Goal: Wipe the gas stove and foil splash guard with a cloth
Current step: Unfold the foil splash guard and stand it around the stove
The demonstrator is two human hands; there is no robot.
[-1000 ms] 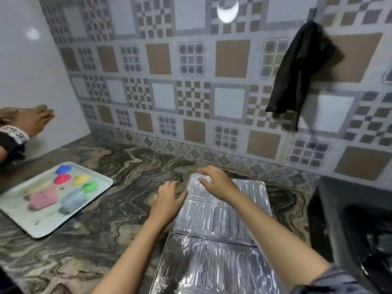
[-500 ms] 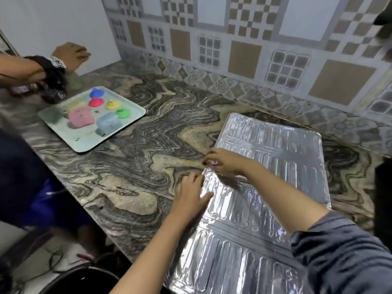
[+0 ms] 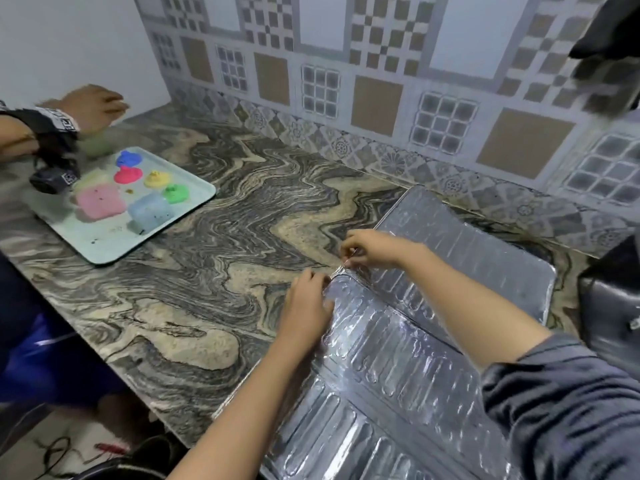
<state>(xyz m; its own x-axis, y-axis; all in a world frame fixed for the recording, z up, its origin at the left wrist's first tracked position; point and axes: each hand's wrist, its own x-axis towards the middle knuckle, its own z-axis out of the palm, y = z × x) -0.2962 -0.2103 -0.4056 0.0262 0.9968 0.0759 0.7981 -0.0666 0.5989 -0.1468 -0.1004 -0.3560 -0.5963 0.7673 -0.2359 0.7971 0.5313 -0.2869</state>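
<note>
A ribbed silver foil splash guard (image 3: 460,258) lies flat on the marble counter, its panels running from the tiled wall toward me. My right hand (image 3: 370,249) pinches the guard's left edge at a fold between two panels. My left hand (image 3: 306,306) presses on the same edge just below it, fingers bent on the foil. The black gas stove (image 3: 609,299) shows only as a dark corner at the right edge. A dark cloth (image 3: 609,26) hangs on the wall at the top right; neither hand holds it.
A pale tray (image 3: 104,237) with coloured sponges and scrubbers sits at the left on the marble counter (image 3: 214,271). Another person's hand (image 3: 93,107) with a black wrist strap rests beyond it. The counter's front edge runs diagonally; cables lie on the floor below.
My view has tilted down and left. Both hands slid from the guard's far end along its left edge toward me, and my right hand now pinches the fold.
</note>
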